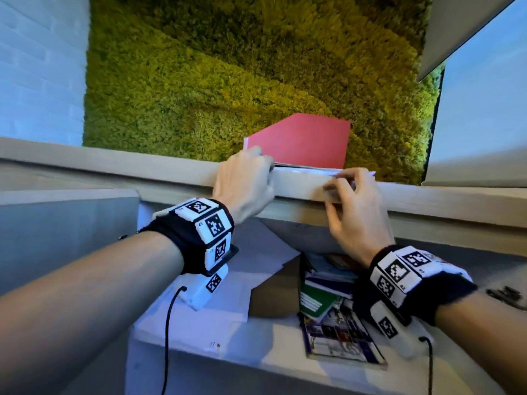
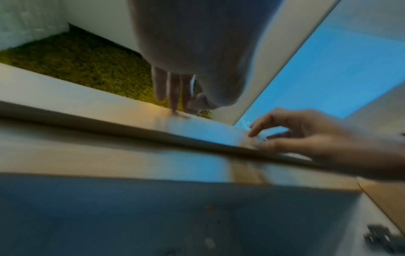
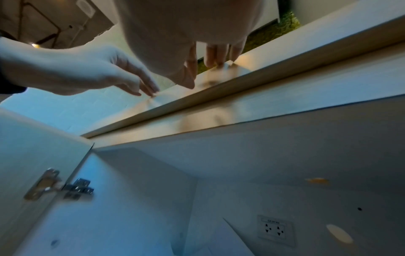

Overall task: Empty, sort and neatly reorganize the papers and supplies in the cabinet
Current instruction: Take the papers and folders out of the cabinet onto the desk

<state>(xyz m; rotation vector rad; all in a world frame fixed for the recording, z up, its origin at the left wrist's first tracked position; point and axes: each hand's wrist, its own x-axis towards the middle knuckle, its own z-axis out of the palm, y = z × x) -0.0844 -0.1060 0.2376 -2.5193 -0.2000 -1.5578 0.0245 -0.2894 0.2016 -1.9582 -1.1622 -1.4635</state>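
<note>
Resting on the cabinet top, the left hand lays its fingers straight and close together on the left end of a stack of papers, fingertips pressing down; the head view shows the back of this hand arched over the near edge of the top. Whether the thumb catches anything is hidden. The right hand sits at the right end of the same stack, its fingers loosely curled and spread, tips touching the paper edge near the corner; the blur makes it impossible to tell whether they pinch a sheet or only touch it.

Lying flat on the stack, on its far side, is a red folder, its top left corner cut at a slant. It stands out against a green moss wall panel behind the cabinet top. White wall flanks the panel on the left, and a pale panel slants in from the upper right.

Below the hands the cabinet stands open. On its shelf, loose white sheets lie at the left, with a brown cardboard piece beside them. To the right is an untidy pile of booklets, a green one among them, and a glossy magazine nearest the shelf's front edge. Both wrists wear black bands carrying white marker blocks. The right wrist view shows a metal door hinge and a power socket on the cabinet's back wall.
</note>
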